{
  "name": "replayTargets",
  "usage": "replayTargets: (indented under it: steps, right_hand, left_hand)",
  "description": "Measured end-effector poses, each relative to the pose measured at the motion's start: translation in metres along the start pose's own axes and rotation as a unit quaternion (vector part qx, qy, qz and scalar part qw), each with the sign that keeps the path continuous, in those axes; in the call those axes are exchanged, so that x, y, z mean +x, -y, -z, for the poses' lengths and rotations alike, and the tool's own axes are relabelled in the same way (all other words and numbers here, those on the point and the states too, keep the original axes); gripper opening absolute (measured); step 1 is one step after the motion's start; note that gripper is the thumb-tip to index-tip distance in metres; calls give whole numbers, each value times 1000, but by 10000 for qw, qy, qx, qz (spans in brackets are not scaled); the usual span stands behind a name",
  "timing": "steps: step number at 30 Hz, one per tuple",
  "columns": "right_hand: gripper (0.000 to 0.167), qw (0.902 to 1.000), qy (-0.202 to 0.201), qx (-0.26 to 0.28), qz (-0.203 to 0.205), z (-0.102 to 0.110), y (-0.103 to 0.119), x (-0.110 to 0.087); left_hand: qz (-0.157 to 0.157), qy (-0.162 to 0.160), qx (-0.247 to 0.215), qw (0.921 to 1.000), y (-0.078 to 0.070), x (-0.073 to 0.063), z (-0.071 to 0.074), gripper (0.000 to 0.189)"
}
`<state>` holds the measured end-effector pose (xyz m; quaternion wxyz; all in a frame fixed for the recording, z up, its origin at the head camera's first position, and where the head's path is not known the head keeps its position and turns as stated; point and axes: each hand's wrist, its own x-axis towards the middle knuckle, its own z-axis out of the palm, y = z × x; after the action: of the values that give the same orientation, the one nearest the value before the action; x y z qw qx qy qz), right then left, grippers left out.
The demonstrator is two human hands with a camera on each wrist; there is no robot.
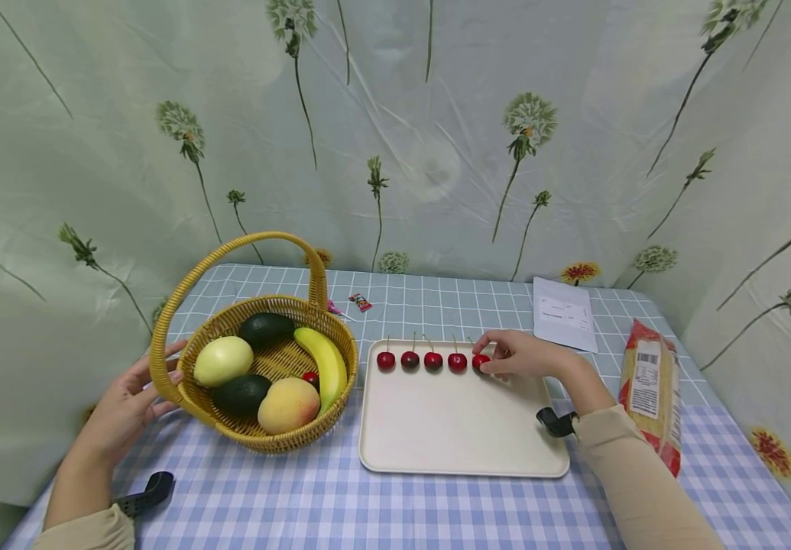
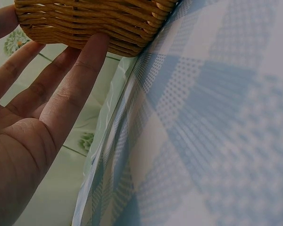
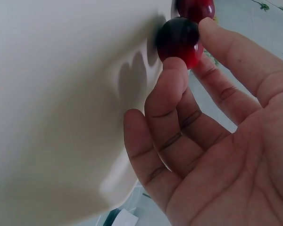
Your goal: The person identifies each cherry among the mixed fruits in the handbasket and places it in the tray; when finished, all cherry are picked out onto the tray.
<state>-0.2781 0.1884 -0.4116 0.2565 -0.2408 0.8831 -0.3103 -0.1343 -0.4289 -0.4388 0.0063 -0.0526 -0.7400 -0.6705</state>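
Observation:
At the right end of a row of red cherries (image 1: 432, 361), my right hand (image 1: 522, 356) pinches one cherry (image 3: 179, 44) between thumb and fingertips. The row, stems pointing away from me, lies along the far side of a cream rectangular tray (image 1: 460, 428). To the left stands a yellow wicker basket (image 1: 267, 441) with a tall handle. My left hand (image 1: 120, 409) rests against the basket's left side, its fingers long and spread in the left wrist view. Inside the basket are a banana (image 1: 326, 367), a peach (image 1: 288, 406), two dark green avocados (image 1: 240, 395), a pale yellow-green fruit (image 1: 223, 361) and a red cherry-like fruit (image 1: 310, 379).
Behind the tray lie a small wrapped candy (image 1: 360, 302) and a pink-headed stick partly hidden by the basket. A white labelled pouch (image 1: 563, 313) lies at the back right. A red-and-yellow package (image 1: 651, 393) lies right of the tray, near my right forearm. A dandelion-print curtain surrounds the table.

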Motion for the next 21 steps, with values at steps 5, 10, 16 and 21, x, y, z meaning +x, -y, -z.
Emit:
replayTargets:
  steps: [5, 10, 16, 21]
  right_hand:
    - [33, 10000, 31, 8, 26, 2, 1, -1]
    - [34, 9999, -89, -85, 69, 7, 7, -4]
    - [34, 9996, -174, -170, 128, 16, 19, -3]
    - [35, 9988, -74, -262, 414, 21, 43, 3]
  left_hand:
    - [2, 13, -28, 10000, 0, 0, 0, 57]
    - [17, 2, -41, 10000, 0, -1, 0, 57]
    - [42, -2, -68, 10000, 0, -1, 1, 57]
    - [-3, 48, -102, 9999, 1, -1, 0, 57]
